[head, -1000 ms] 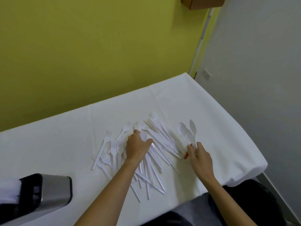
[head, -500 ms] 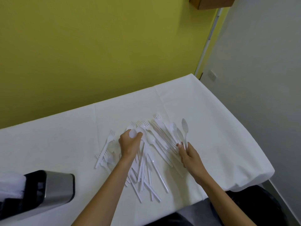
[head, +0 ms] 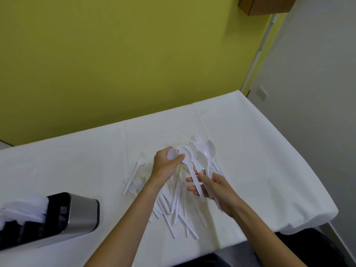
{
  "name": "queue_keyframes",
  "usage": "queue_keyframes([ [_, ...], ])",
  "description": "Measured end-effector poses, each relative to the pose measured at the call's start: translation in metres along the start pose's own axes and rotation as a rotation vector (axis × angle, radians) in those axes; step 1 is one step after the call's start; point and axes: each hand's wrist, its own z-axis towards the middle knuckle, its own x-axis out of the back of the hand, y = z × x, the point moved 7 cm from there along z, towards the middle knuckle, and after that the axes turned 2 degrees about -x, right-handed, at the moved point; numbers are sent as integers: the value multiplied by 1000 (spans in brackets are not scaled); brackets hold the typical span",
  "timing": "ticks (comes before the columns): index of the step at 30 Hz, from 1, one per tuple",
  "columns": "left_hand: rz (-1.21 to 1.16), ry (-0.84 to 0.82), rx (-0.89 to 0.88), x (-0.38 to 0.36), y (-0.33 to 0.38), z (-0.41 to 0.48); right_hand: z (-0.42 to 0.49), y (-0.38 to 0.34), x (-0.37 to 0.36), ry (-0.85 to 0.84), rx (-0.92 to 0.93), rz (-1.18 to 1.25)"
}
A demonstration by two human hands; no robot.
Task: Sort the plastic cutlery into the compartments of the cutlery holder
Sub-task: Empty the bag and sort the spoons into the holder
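A loose pile of white plastic cutlery [head: 174, 205], forks and spoons, lies in the middle of the white-clothed table [head: 250, 151]. My left hand [head: 165, 164] is above the pile, closed on the bowls of white spoons [head: 185, 155]. My right hand [head: 215, 189] grips the handles of several white spoons [head: 209, 151] that stand up from it; one handle from the left hand's spoon lies across its fingers. The steel and black cutlery holder [head: 81, 214] lies at the lower left, with white cutlery in its mouth.
A few forks [head: 137, 166] lie apart at the left of the pile. The table's right edge drops off near a grey wall; a yellow wall backs the table. My dark-clothed lap shows below the front edge.
My left hand lifted spoons from the pile and brought them right to my right hand, which rose and now holds its spoons more upright. The camera view shifted slightly.
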Motion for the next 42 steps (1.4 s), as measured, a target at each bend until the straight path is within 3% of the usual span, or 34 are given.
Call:
queue_keyframes([
  [9, -77, -152, -29, -5, 32, 9, -4, -22, -7, -127, 96, -16],
  [16, -64, -269, -36, -17, 28, -2, -11, -17, -8, -194, 49, -26],
  [30, -92, -292, -23, -15, 29, -11, -24, -10, -19, -316, 36, -156],
  [37, 27, -267, -118, -13, 28, -12, -28, -4, -16, -262, -6, -239],
  [42, 62, -212, -183, -7, 30, -12, -26, -15, -9, -47, 147, -210],
])
